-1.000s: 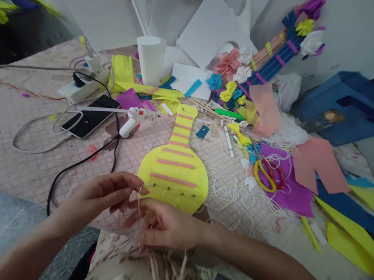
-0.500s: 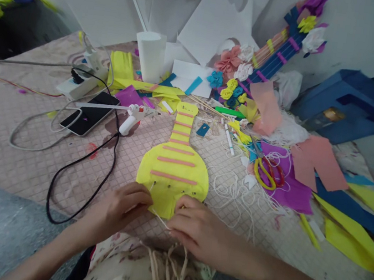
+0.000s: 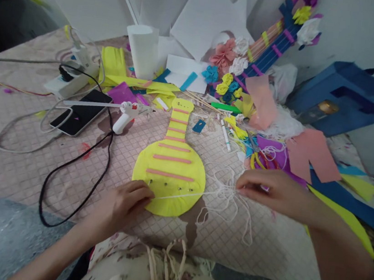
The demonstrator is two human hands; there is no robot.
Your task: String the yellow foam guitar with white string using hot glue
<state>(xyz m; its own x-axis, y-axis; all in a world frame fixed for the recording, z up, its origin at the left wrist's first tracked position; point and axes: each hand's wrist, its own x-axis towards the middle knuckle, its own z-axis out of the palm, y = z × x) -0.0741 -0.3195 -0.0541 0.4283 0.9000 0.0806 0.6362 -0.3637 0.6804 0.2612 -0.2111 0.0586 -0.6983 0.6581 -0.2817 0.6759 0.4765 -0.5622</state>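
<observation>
A yellow paper ukulele shape (image 3: 170,163) lies flat, its neck pointing away from me, with pink strips across it and a row of small metal pins near its lower end. My left hand (image 3: 133,197) is closed at its lower left edge, pinching the end of a white string (image 3: 182,197). From there the string runs taut across the yellow body to a loose tangle of string (image 3: 227,189) on the right. My right hand (image 3: 266,189) is closed in a pinch on string at the tangle's right side. Its fingertips partly hide what they grip.
On the left are a white glue gun (image 3: 126,116), a phone (image 3: 80,112), a power strip (image 3: 66,83) and a black cable (image 3: 45,185). Scissors (image 3: 256,160) and coloured paper lie beyond my right hand. A blue paper guitar (image 3: 270,54) and a blue bag (image 3: 343,101) stand behind.
My right hand has moved from the lower edge of the yellow shape to the string tangle on the right. The string now stretches across the body. My left hand stays nearly in place.
</observation>
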